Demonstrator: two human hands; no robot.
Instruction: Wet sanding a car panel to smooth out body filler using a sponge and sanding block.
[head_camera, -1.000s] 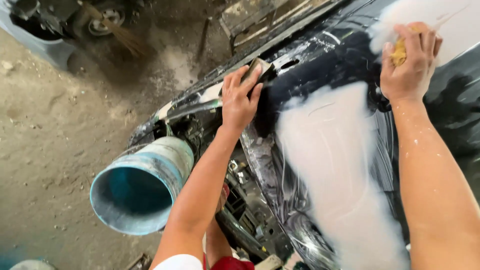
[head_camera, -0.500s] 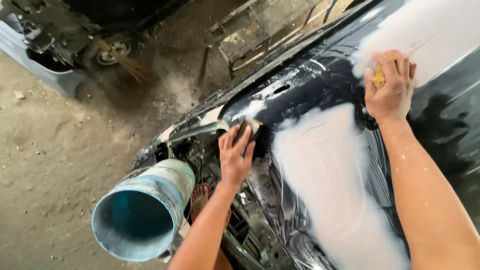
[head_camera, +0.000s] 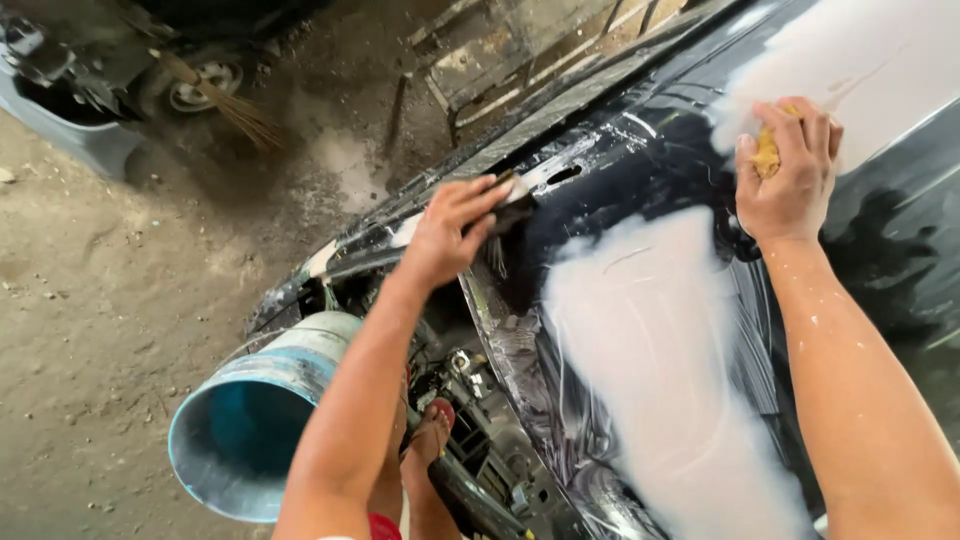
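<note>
Wet-sanding looks under way: the right hand presses a yellow-brown sanding pad under curled fingers onto the wet black car panel, the left hand grips the panel's edge beside it, and working on likely needs steady pressure.

I see the car panel filling the right. Bucket sits on the ground to its left, beside my foot. Broom and wheel lie far behind, upper left.
</note>
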